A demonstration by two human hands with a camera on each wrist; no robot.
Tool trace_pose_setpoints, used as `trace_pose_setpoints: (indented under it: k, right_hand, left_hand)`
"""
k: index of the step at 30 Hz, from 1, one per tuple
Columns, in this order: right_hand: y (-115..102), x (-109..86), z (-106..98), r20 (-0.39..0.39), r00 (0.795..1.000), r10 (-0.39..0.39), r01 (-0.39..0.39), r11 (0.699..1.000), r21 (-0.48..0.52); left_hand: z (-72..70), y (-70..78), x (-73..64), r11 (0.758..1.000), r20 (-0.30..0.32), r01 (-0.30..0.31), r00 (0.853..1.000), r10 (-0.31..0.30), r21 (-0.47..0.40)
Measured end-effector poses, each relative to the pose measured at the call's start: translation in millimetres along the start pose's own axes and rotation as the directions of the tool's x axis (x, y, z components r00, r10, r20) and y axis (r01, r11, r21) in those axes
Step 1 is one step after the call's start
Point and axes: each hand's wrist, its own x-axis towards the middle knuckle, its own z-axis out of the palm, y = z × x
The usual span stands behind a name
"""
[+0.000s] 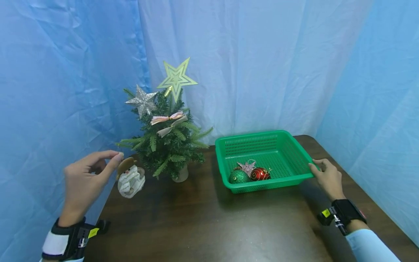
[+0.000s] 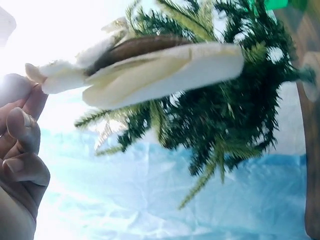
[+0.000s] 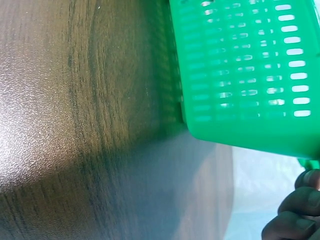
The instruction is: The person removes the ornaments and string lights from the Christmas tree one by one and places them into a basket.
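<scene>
Between its thumb and forefinger my left hand (image 1: 88, 176) pinches a Santa-like ornament (image 1: 131, 185) with a brown hat and white beard. The ornament hangs in the air to the left of a small Christmas tree (image 1: 170, 145). In the left wrist view the ornament (image 2: 165, 75) appears side-on, in front of the branches. At the right, my right hand (image 1: 328, 180) grips the rim of a green plastic basket (image 1: 278, 181) by its near right corner. Inside the basket lie a green glitter ball (image 1: 239, 177), a red ball (image 1: 260, 174) and a pinkish glitter star (image 1: 247, 167).
A gold star (image 1: 176, 78) tops the tree, with a silver star (image 1: 143, 101) at its upper left and ribbon bows (image 1: 168, 118) below. The tree and basket stand on a dark wooden table (image 1: 209, 225). Blue curtains (image 1: 255, 65) surround the table.
</scene>
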Motion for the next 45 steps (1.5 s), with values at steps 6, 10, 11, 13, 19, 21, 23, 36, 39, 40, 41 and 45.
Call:
trace_pose_setpoints:
  k: [6,10,11,13,19,21,23,36,39,40,41,45]
  right_hand:
    - [1.5,-0.4,0.0,-0.011,1.000,-0.016,0.016,1.000,0.015]
    - [1.7,-0.9,0.5,-0.011,1.000,-0.025,0.025,0.999,0.020]
    - [2.0,-0.7,0.9,-0.011,1.000,-0.021,0.022,1.000,0.020]
    - [2.2,-0.4,1.7,-0.010,1.000,-0.011,0.011,1.000,0.016]
    - [2.1,1.1,3.4,-0.022,1.000,0.011,-0.011,1.000,0.004]
    - [3.2,1.0,4.0,-0.030,1.000,0.001,-0.001,1.000,0.001]
    - [2.9,0.5,3.8,-0.032,0.999,-0.011,0.011,1.000,0.001]
    - [15.9,2.2,7.7,-0.029,0.999,-0.025,0.025,1.000,0.002]
    - [5.0,-1.0,3.7,-0.020,1.000,-0.023,0.023,1.000,0.008]
    - [3.0,-1.6,3.4,-0.025,1.000,-0.014,0.014,1.000,0.002]
    - [1.6,-2.2,3.1,-0.024,1.000,-0.011,0.011,1.000,0.001]
    - [-0.5,-3.5,3.0,-0.027,1.000,-0.002,0.003,1.000,0.016]
  left_hand:
    - [3.5,35.2,7.9,0.998,0.009,-0.057,0.998,0.057,-0.012]
    - [5.3,50.1,10.4,0.998,0.016,-0.066,0.998,0.066,-0.023]
    - [5.8,51.5,10.3,0.998,0.018,-0.066,0.998,0.067,-0.020]
    - [7.5,52.4,9.6,0.998,0.027,-0.065,0.997,0.065,-0.014]
    - [12.6,55.3,8.8,0.996,0.055,-0.085,0.995,0.087,-0.032]
    - [13.2,60.7,9.9,0.994,0.058,-0.098,0.993,0.101,-0.050]
    - [13.8,65.9,10.9,0.991,0.062,-0.112,0.991,0.116,-0.071]
    - [23.4,75.4,8.5,0.984,0.111,-0.131,0.983,0.145,-0.122]
    - [25.3,77.4,8.7,0.980,0.116,-0.137,0.981,0.155,-0.143]
    - [25.8,78.2,9.0,0.978,0.113,-0.142,0.981,0.160,-0.152]
    - [26.3,78.9,9.4,0.976,0.110,-0.147,0.980,0.166,-0.160]
    - [28.5,80.4,11.6,0.964,0.090,-0.171,0.977,0.192,-0.202]
